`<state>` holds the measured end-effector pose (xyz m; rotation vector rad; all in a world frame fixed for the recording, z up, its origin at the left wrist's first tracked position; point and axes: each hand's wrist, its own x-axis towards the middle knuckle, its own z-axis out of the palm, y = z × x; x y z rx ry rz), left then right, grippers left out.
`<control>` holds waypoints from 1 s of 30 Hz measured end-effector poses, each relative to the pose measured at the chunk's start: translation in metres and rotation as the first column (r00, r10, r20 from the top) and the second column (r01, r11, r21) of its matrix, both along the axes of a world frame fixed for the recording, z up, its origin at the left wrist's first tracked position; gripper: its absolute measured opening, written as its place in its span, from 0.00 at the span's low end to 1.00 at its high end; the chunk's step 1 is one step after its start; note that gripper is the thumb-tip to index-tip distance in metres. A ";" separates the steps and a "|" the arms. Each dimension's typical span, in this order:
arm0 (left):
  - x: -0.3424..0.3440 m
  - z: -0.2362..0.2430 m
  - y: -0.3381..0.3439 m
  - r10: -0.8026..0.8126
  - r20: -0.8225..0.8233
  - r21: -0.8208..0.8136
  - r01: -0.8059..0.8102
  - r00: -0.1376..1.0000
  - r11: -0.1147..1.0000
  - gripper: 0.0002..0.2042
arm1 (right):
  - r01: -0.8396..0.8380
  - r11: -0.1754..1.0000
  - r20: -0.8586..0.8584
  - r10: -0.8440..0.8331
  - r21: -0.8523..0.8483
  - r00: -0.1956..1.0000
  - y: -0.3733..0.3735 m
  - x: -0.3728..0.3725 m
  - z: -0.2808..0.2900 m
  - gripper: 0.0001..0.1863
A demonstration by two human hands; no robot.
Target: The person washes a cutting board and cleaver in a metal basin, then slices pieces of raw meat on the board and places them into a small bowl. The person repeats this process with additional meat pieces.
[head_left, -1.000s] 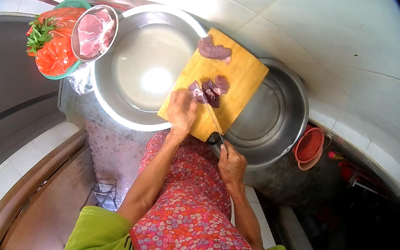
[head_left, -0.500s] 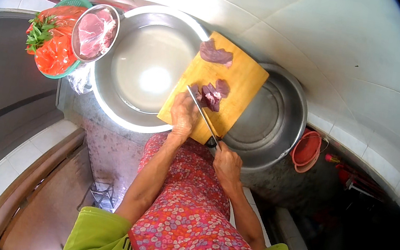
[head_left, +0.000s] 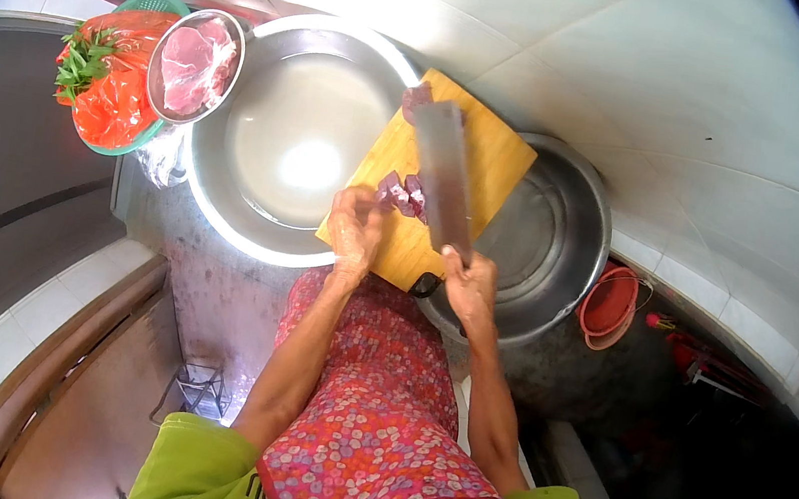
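My right hand [head_left: 469, 284] is wrapped around the handle of a cleaver [head_left: 446, 170]. Its broad blade lies turned over the wooden cutting board [head_left: 503, 152] and covers part of what is there. Just left of the blade are small cut chunks of dark red meat [head_left: 403, 195]. My left hand [head_left: 355, 232] is at the board's left edge, close beside these chunks; its fingers are bent and smeared by motion, so their grip is unclear. A larger meat piece [head_left: 416, 102] at the far end of the board is partly hidden by the blade.
The board bridges a large metal basin of water [head_left: 212, 179] and a darker metal basin [head_left: 596, 210]. At far left, a metal bowl [head_left: 153, 76] of pink meat rests by a green basket [head_left: 154, 3] with red bags and leafy greens. Red buckets [head_left: 608, 305] stand right, below the tiled wall.
The cleaver has swung up and right, from edge-on beside my left hand to flat-looking over the board. My right hand rose slightly; my left drew back a little left from the meat.
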<state>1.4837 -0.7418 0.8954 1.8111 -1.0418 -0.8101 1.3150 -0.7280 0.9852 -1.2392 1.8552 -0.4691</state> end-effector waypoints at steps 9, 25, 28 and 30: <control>-0.031 0.033 -0.034 -0.166 0.186 0.328 0.098 0.968 0.940 0.14 | 0.131 0.987 -0.085 -0.139 -0.095 0.987 0.027 -0.032 0.002 0.16; 0.015 0.021 -0.020 0.087 -0.918 0.128 0.082 0.388 0.988 0.13 | 0.208 0.977 -0.015 -0.209 -0.037 0.978 0.058 -0.031 -0.006 0.14; 0.017 0.024 -0.019 0.083 -0.958 0.110 0.086 0.273 0.990 0.15 | 0.167 0.985 -0.068 -0.164 0.047 0.984 0.054 -0.034 -0.002 0.14; 0.017 0.023 -0.019 0.078 -0.975 0.096 0.077 0.210 0.992 0.16 | 0.179 0.983 -0.065 -0.177 0.035 0.982 0.053 -0.034 -0.003 0.15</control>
